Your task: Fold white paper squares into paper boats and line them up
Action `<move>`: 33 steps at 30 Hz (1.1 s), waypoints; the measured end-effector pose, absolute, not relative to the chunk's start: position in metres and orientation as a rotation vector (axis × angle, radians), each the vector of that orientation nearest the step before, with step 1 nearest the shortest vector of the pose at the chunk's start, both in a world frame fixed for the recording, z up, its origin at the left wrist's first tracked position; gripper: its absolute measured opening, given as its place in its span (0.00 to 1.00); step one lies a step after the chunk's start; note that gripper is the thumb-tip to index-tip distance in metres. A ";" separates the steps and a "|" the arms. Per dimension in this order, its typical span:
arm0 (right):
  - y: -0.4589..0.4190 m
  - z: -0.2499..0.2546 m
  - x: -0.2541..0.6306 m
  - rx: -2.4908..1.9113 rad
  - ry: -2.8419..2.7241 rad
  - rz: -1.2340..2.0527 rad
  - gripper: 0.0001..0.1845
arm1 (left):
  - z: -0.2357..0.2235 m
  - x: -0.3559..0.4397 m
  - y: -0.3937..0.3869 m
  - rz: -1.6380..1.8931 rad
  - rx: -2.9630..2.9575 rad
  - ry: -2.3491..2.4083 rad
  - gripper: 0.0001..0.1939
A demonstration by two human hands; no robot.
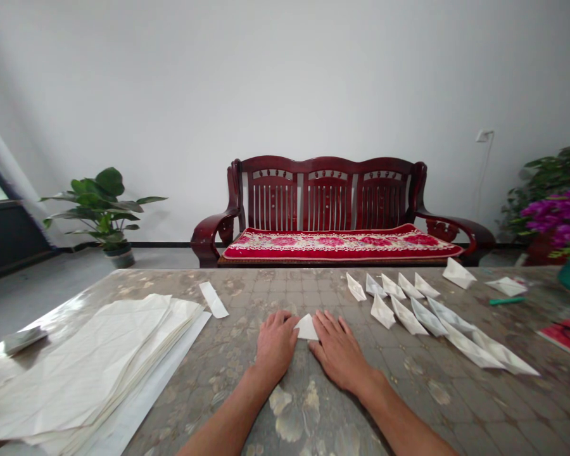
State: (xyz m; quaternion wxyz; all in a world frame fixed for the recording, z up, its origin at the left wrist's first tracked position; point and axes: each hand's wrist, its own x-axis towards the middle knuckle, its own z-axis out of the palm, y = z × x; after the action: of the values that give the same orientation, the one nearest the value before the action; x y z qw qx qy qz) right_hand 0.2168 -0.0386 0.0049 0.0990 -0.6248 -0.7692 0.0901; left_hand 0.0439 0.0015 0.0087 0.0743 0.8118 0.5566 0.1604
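Grip: both hands are palm-down and apart, fingers spread, clamped on nothing. The left hand (275,345) and right hand (337,353) rest on the table (266,285). A white paper piece (306,328) lies between them, its edges at or just under the inner fingertips. The step in hand is judged to be folding this piece, as the paper boats (406,315) ranked to the right suggest. The next move appears to call for fingers lifting and creasing it. Paper sheets (76,361) lie stacked at left.
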 end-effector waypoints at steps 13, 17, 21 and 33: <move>-0.037 0.003 0.218 -1.846 -2.270 0.251 0.32 | 0.007 0.043 0.003 0.501 2.443 1.654 0.15; -0.038 0.005 0.218 -1.802 -2.275 0.239 0.32 | 0.007 0.043 0.002 0.506 2.438 1.647 0.15; -0.041 0.008 0.218 -1.747 -2.352 0.256 0.30 | 0.007 0.044 0.003 0.514 2.431 1.634 0.15; -0.040 0.004 0.218 -1.816 -2.338 0.262 0.33 | 0.006 0.040 0.002 0.568 2.338 1.574 0.16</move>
State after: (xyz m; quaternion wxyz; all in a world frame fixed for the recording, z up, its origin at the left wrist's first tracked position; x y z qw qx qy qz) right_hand 0.2182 -0.0401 0.0045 0.0850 -0.6088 -0.7839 0.0877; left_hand 0.0397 0.0023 0.0064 0.1326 0.8059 0.5427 0.1959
